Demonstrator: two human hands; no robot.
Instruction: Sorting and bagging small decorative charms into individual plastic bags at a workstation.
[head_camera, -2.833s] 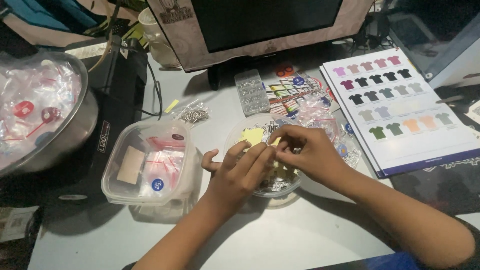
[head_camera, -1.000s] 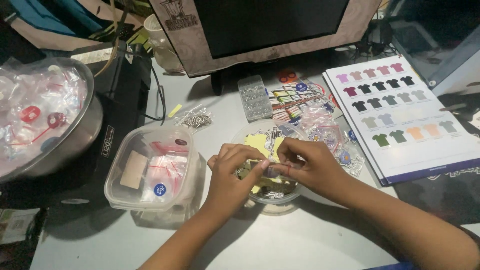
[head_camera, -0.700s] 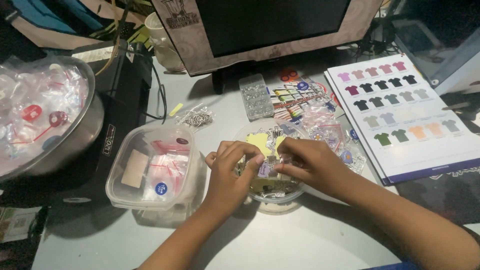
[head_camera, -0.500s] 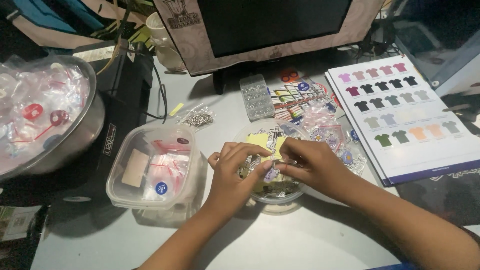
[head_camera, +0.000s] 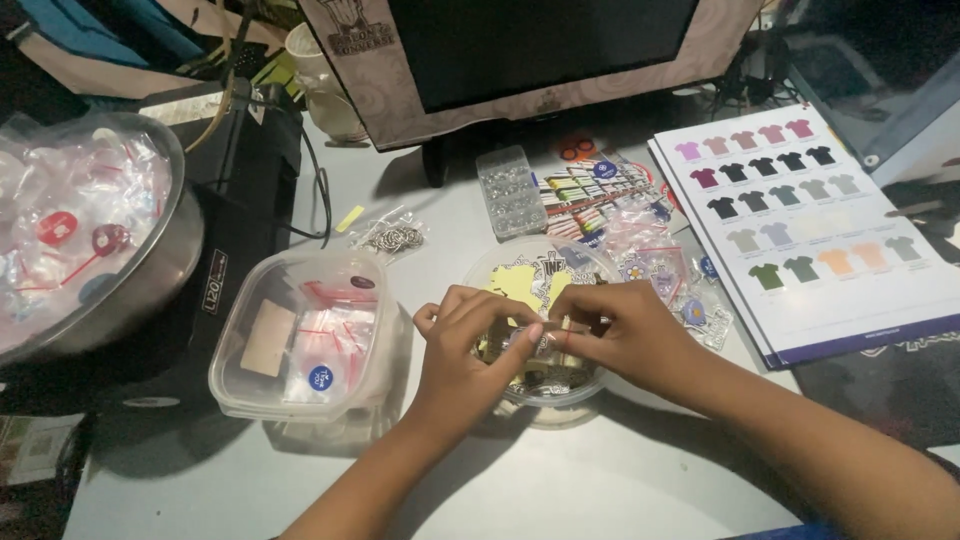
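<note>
— What has shifted since a moment ago?

— Very little. Both hands have stayed over the round clear tub (head_camera: 540, 385); the fingertips have drawn slightly closer together above its middle, and nothing else on the worktop (head_camera: 620, 480) has moved.

— How are the hands set now?

— The left hand (head_camera: 465, 345) is curled, its thumb and forefinger pinched on a small clear piece (head_camera: 540, 338) held just above the tub. The right hand (head_camera: 625, 330) meets it from the other side, fingers bent and closed on the same piece, so the two hands touch at the fingertips. What the piece is I cannot tell; it is too small and partly hidden.

— And around them, going outward?

— Just left of the left hand stands a square clear plastic box (head_camera: 310, 340) with small bags inside. Beyond the tub lie loose packets with printed charms (head_camera: 660, 270), a little bag of metal rings (head_camera: 390, 237) and a clear compartment case (head_camera: 512, 192). To the right rests a colour chart of shirts (head_camera: 820, 230). Far left is a steel bowl (head_camera: 150, 290) full of bagged items, and at the back a dark monitor (head_camera: 540, 50).
</note>
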